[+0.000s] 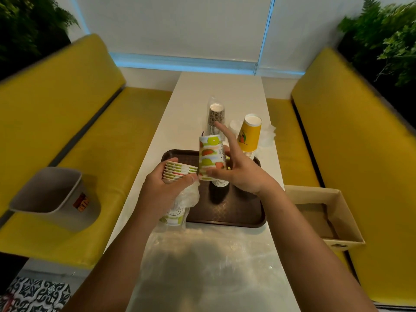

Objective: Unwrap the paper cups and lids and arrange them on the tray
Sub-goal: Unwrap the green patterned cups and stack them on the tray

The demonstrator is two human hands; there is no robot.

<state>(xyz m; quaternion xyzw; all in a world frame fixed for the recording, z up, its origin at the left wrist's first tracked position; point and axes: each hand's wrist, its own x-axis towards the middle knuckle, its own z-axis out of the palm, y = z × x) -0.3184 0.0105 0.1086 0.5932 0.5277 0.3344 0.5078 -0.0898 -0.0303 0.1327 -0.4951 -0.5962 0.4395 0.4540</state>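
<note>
My right-side cup stack (210, 158) is white with green and red fruit print; my left-side cup stack (180, 170) shows green-edged white rims. The tray (234, 210) is dark brown, lattice-patterned. Far off stand a yellow stack (248, 136) and a brown-speckled stack (216, 115). The benches (67, 109) are mustard yellow.

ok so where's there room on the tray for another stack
The tray is bare in its near right part, between the fruit-print stack and the front rim. The table is bare at its far end, beyond the brown-patterned stack. Crowded: behind the tray, around the yellow stack and loose wrap.
</note>
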